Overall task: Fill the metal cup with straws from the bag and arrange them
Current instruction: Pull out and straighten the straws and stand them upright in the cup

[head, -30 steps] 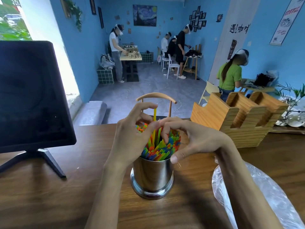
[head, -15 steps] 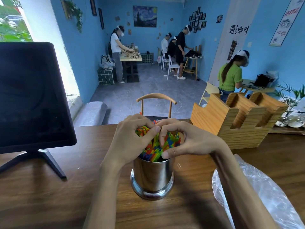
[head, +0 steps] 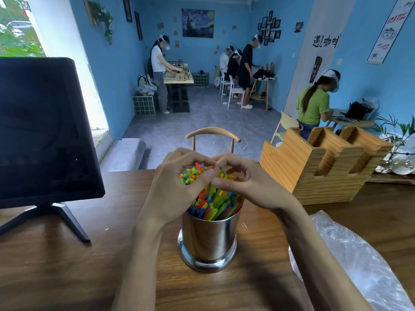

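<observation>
A shiny metal cup (head: pixel 207 241), cylindrical with a flared base ring, stands near the middle of the tabletop (head: pixel 67 265), towards its far edge. It is packed with thin plastic straws (head: pixel 215 202) in green, yellow, blue, orange and red, their cut tops fanning above the rim. The left hand (head: pixel 177 189) curls its fingers round the left side of the bundle and the right hand (head: pixel 249 185) curls round the right side, thumbs nearly meeting over the front, so both hands grip the straws together. A crumpled, clear plastic bag (head: pixel 359 265) lies at the right edge of the tabletop, near the front. A pale, grained wooden holder (head: pixel 314 167) with slotted compartments sits at the far right, and a dark monitor (head: pixel 42 131) on a splayed stand occupies the left side. The brown tabletop shows wood grain. A second ago one yellow straw stood tall between the hands; now it is level with the rest, and the hands have closed tighter.
</observation>
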A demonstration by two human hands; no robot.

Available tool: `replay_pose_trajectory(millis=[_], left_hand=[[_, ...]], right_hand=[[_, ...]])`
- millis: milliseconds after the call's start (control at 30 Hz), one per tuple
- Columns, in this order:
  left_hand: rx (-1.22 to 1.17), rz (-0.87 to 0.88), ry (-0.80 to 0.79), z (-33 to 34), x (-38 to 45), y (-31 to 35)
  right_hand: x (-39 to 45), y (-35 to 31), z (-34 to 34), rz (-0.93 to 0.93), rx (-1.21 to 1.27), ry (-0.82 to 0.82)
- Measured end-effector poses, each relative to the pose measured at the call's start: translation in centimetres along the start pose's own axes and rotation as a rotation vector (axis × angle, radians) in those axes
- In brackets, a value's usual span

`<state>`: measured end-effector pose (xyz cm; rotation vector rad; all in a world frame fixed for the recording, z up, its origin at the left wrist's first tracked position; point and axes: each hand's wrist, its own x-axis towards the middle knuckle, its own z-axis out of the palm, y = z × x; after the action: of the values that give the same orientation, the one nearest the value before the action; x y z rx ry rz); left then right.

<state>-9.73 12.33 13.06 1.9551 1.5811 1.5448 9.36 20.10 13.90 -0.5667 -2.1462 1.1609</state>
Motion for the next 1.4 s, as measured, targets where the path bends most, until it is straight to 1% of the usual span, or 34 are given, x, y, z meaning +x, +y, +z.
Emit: replay_pose_trajectory(millis=[100,233,300,400,500,600,667,767,833,900,967,1033,1100,1200,1233,1300,1400], left_hand=[[0.020,0.000,0.045,-0.2,0.0,0.2],[0.122,-0.060,-0.080,-0.2,-0.1,-0.3],[0.104,-0.113,-0.111,-0.1,-0.2,-0.2],[0.090,-0.119,-0.121,-0.2,-0.1,0.0],[0.094,-0.139,-0.196,-0.7,-0.1,0.1],[0.083,-0.128,-0.254,-0.8,-0.3,0.3],[0.035,-0.110,-0.198,-0.6,-0.3,0.5],[-0.081,-0.127,0.016,-0.7,0.0,0.6],[-0.186,-0.166,0.197,-1.1,0.3,0.7],[-0.311,-0.208,0.375,-1.5,0.5,0.5],[-0.463,-0.267,0.527,-1.7,0.5,0.4],[-0.602,-0.296,0.639,-1.8,0.5,0.4],[-0.671,-0.275,0.689,-2.0,0.5,0.9],[-0.673,-0.194,0.759,-1.8,0.4,2.1],[-0.664,-0.160,0.776,-1.6,0.3,2.4],[-0.658,-0.104,0.789,-1.1,0.2,2.9],[-0.633,-0.079,0.743,0.0,0.2,2.9]], right_hand=[[0.8,-0.2,0.3,-0.054,0.096,0.139],[2.0,-0.9,0.6,-0.163,0.270,0.275],[2.5,-1.2,0.7,-0.197,0.315,0.340],[3.0,-1.0,0.1,-0.218,0.366,0.490],[3.4,-1.2,-0.5,-0.240,0.441,0.641],[3.6,-1.3,-0.8,-0.219,0.528,0.739],[3.7,-1.3,-0.9,-0.181,0.624,0.785],[3.5,-1.0,-1.1,-0.121,0.765,0.817],[3.2,-0.5,-1.3,-0.096,0.771,0.773],[2.7,0.0,-1.5,-0.071,0.713,0.670],[2.2,0.6,-1.7,-0.031,0.595,0.554],[1.8,1.0,-1.8,0.001,0.422,0.427],[1.4,1.2,-1.7,0.032,0.260,0.294],[0.9,0.8,-1.2,0.063,0.124,0.078],[0.7,0.5,-1.1,0.063,0.092,0.035],[0.7,0.1,-0.9,0.068,0.035,0.004],[0.9,0.0,-1.0,0.078,-0.032,-0.070]])
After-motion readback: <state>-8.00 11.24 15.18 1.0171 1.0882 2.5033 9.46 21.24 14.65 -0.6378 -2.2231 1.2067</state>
